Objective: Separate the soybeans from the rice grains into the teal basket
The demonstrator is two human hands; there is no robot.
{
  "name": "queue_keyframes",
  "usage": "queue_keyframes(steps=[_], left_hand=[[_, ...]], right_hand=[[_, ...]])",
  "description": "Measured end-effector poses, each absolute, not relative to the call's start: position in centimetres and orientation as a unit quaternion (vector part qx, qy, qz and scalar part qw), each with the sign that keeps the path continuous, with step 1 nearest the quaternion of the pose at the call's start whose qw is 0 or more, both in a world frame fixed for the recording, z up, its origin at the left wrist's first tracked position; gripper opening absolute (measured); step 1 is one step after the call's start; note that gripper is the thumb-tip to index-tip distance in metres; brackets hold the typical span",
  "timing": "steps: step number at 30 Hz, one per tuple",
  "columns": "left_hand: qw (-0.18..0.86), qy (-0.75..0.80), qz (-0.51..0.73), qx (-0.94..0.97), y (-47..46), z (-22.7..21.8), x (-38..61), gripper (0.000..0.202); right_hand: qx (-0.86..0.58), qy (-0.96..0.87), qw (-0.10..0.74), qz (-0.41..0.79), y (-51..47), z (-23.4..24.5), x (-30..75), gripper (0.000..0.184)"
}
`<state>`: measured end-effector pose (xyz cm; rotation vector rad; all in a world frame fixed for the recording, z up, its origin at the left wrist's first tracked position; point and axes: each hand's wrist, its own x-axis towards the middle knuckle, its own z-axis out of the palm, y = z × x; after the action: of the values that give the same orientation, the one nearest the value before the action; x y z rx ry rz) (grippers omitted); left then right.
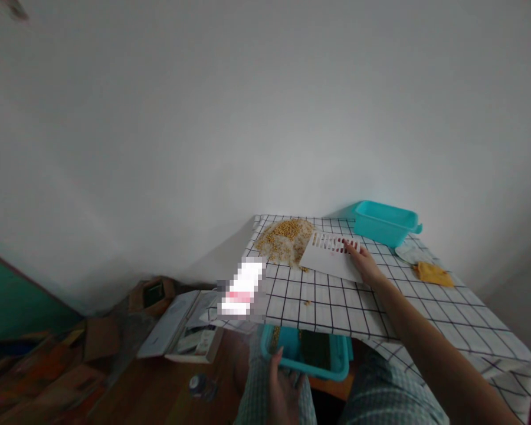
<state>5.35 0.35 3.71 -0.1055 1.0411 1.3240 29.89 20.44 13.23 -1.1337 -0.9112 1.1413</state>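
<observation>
A white slotted sheet [325,261] is slanting over the grid-patterned tablecloth [287,298], its left end meeting the heap of yellow and pale grains [287,233]; the right hand [361,261] is gripping its right end by the slots. Below the tablecloth's front edge, the left hand [285,391] is clasping a turquoise plastic tub [323,372], thumb at the rim. Farther right, a turquoise basin [376,227] is standing near a yellow cloth [433,274].

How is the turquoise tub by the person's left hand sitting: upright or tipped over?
Upright: the turquoise tub shows its open top facing upward, with the left hand at its near side.
</observation>
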Motion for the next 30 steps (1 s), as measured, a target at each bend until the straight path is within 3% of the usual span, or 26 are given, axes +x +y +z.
queue_keyframes(steps=[17, 30], left_hand=[[0.670, 0.462, 0.580, -0.046, 0.24, 4.64, 5.32, 0.046], [0.665, 0.466, 0.581, -0.058, 0.38, 4.18, 5.31, 0.040]], right_hand=[[-0.507, -0.435, 0.592, 0.450, 21.00, 12.58, 30.12, 0.042], [-0.483, -0.439, 0.578, 0.491, 20.44, 12.57, 29.92, 0.044]])
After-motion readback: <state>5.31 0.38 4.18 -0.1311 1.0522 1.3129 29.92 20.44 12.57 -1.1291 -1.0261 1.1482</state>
